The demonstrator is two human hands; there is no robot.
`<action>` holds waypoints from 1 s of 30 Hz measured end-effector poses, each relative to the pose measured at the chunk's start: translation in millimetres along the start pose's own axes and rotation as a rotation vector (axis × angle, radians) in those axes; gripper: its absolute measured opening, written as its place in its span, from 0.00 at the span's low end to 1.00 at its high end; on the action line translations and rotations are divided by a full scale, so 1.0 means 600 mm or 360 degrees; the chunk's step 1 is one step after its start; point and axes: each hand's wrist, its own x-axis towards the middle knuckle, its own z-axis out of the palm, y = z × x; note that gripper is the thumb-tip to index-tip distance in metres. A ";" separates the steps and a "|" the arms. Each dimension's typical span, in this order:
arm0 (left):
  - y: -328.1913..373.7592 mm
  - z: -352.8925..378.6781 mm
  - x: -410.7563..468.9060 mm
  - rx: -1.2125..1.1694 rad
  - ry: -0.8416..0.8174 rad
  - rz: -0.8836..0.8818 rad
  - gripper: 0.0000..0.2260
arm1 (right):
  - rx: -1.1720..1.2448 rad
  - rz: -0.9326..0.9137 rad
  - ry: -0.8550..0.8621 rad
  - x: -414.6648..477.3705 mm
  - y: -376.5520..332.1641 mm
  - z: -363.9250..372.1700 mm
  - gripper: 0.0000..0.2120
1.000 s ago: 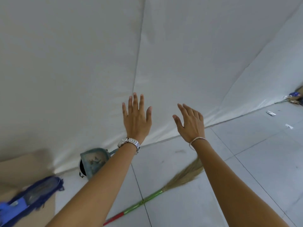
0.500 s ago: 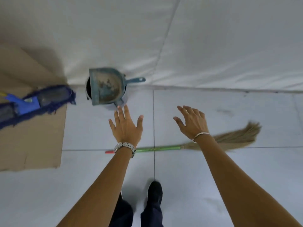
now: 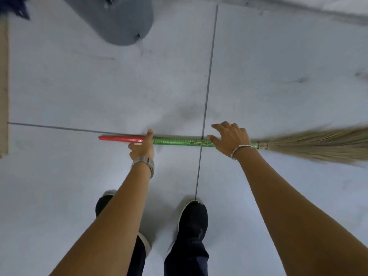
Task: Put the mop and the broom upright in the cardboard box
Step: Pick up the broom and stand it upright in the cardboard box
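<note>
The broom (image 3: 179, 141) lies flat on the tiled floor, red handle tip to the left, green wrapped shaft in the middle, straw bristles (image 3: 318, 145) to the right. My left hand (image 3: 142, 148) grips the shaft where red meets green, thumb on the near side and index finger over the top. My right hand (image 3: 232, 139) arches over the shaft close to the bristles, touching it, fingers spread and not closed. A strip of the cardboard box (image 3: 4, 86) shows at the left edge. Only a dark blue fringe of the mop (image 3: 19, 8) shows at the top left corner.
A grey bin (image 3: 119, 20) stands on the floor at the top, beyond the broom. My two dark shoes (image 3: 192, 218) stand just behind the broom. A white sheet's edge (image 3: 298, 10) runs along the top right.
The view has tipped down and closer to the floor. Both hands have dropped from the air onto the broom handle, and the left has closed on it.
</note>
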 end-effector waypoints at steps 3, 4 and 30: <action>-0.023 0.011 0.045 -0.0433 -0.0240 -0.0301 0.32 | -0.0028 -0.0022 -0.0090 0.027 0.001 0.044 0.22; -0.026 0.013 0.057 -0.0556 -0.0309 -0.0334 0.28 | -0.0023 -0.0020 -0.0112 0.033 0.002 0.053 0.22; 0.317 -0.203 -0.166 -0.1192 -0.0661 0.0989 0.05 | 0.0909 -0.0222 -0.0072 -0.001 -0.109 -0.301 0.15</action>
